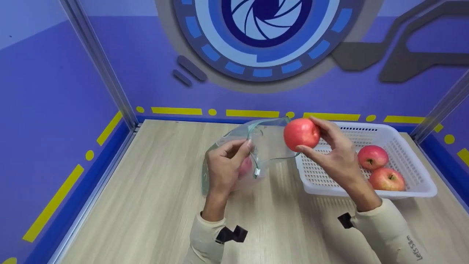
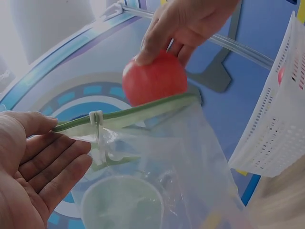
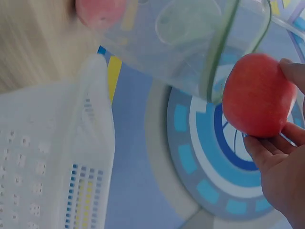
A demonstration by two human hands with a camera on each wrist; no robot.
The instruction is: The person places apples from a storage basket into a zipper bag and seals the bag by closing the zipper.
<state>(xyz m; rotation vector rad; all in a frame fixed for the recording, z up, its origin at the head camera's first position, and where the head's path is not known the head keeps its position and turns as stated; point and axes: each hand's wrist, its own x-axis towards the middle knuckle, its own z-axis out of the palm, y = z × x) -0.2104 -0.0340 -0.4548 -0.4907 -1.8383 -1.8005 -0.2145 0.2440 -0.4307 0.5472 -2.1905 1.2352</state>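
My left hand [image 1: 224, 167] pinches the green-edged rim of a clear zip bag [image 2: 147, 148] between thumb and forefinger, near its white slider [image 2: 96, 117]. The bag's mouth gapes toward the right. One apple [image 1: 244, 165] shows through the plastic low in the bag, partly behind my left hand. My right hand [image 1: 337, 154] grips a red apple [image 1: 302, 134] with thumb and fingers, holding it up right at the bag's mouth. In the right wrist view this apple [image 3: 259, 95] is beside the green rim.
To the right stands a white perforated basket [image 1: 311, 187] holding two red apples, one apple [image 1: 373, 157] behind the other apple [image 1: 387, 179]. The wooden table [image 1: 146, 190] meets a blue printed wall [image 1: 146, 66] at the back. Metal posts rise at both far corners.
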